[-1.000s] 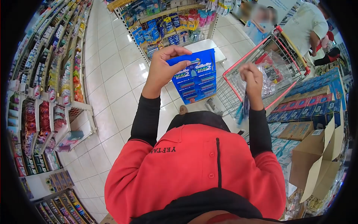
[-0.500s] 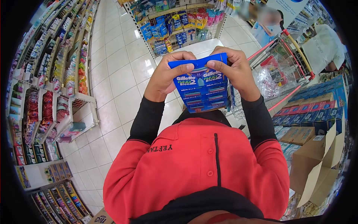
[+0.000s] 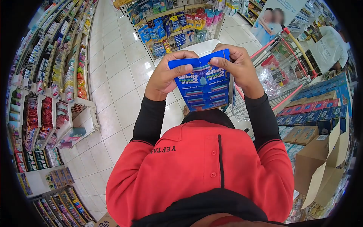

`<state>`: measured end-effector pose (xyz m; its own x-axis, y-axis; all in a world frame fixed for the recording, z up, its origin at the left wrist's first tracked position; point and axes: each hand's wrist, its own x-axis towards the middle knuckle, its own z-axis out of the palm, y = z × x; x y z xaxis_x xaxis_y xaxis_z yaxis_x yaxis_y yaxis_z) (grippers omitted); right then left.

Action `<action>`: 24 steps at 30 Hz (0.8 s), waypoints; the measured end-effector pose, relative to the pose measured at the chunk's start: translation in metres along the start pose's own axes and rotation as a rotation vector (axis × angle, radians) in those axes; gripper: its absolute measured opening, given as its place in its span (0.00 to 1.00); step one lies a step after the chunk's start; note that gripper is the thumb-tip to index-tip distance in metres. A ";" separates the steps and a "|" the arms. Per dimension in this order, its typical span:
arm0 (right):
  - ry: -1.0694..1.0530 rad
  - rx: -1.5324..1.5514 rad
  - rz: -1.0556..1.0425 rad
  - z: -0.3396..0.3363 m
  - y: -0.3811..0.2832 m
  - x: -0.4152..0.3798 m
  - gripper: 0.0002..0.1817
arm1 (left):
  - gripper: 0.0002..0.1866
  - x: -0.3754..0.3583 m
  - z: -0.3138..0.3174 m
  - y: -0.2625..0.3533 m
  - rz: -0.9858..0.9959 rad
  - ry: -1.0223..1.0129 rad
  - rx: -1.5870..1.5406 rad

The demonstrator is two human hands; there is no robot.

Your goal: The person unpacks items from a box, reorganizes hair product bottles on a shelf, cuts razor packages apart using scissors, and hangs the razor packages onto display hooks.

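Held up in front of my chest is a blue Gillette razor pack [image 3: 206, 89], a doubled card with the same print on its left and right halves and rows of razors below. My left hand [image 3: 171, 70] pinches its top left edge, thumb on the near face. At the top right corner, my right hand [image 3: 236, 64] grips the card the same way, thumb in front and fingers behind. Between the thumbs the top edge is parted, the right side standing higher than the left. The lower part of the pack hangs in one piece.
A rack [image 3: 176, 26] of hanging packs stands ahead. On the right are a shopping cart [image 3: 280, 75] with plastic-wrapped goods, stacked blue boxes [image 3: 302, 117] and an opened cardboard carton [image 3: 312, 160]. Stocked shelves [image 3: 49, 94] line the left side, beyond the tiled floor [image 3: 117, 102].
The pack's top edge, continuous before, now shows a split in the middle. My hands have shifted slightly up, and the left thumb has moved a little left.
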<state>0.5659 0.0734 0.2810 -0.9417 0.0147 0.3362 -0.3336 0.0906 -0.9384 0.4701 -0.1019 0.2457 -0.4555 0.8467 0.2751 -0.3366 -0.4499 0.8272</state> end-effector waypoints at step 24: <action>0.626 -0.558 -0.271 0.003 0.019 -0.001 0.05 | 0.07 0.048 0.035 -0.051 0.447 0.452 0.584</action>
<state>0.5600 0.0721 0.2623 -0.5815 0.4505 0.6775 -0.3176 0.6409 -0.6988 0.4941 -0.0286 0.2342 -0.7701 0.3750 0.5160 0.3734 -0.3908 0.8413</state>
